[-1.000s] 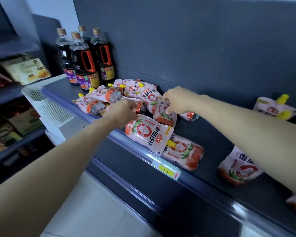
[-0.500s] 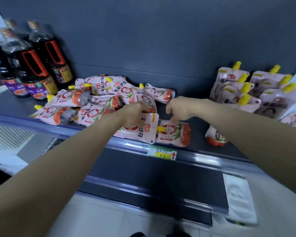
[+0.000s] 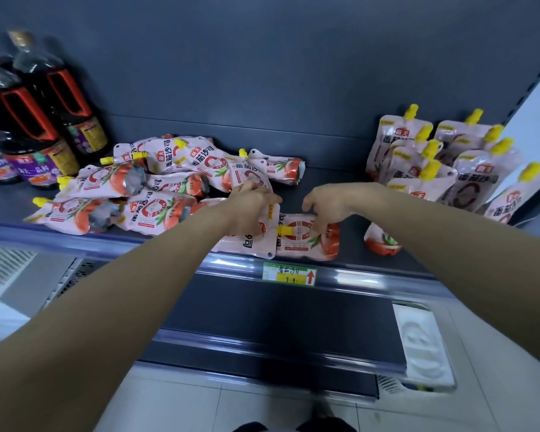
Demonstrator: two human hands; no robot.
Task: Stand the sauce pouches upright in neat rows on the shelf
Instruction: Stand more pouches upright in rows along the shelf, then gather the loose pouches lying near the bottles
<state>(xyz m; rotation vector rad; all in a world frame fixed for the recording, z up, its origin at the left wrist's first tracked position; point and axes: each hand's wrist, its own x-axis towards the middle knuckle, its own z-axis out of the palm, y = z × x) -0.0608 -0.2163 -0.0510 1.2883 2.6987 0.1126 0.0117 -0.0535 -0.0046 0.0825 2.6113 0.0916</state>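
Several pink tomato-sauce pouches with yellow caps lie in a loose pile (image 3: 156, 188) on the left half of the dark shelf (image 3: 321, 182). Several pouches stand upright in rows (image 3: 418, 157) at the right. My left hand (image 3: 250, 207) grips a flat pouch (image 3: 247, 243) at the front edge, its fingertips against another pouch (image 3: 250, 174) behind. My right hand (image 3: 328, 204) hangs with spread fingers touching a flat pouch (image 3: 312, 241) beside it. One more pouch (image 3: 382, 243) lies at the front right.
Dark soy-sauce bottles (image 3: 44, 120) with red handles stand at the far left of the shelf. A price tag (image 3: 289, 274) sits on the front rail. A white tray (image 3: 421, 344) lies on the lower shelf at the right.
The view has swung right and down, facing the shelf. My right hand has left the rear pouch and dropped with fingers spread onto the flat front pouch. My left hand stays on its pouch.
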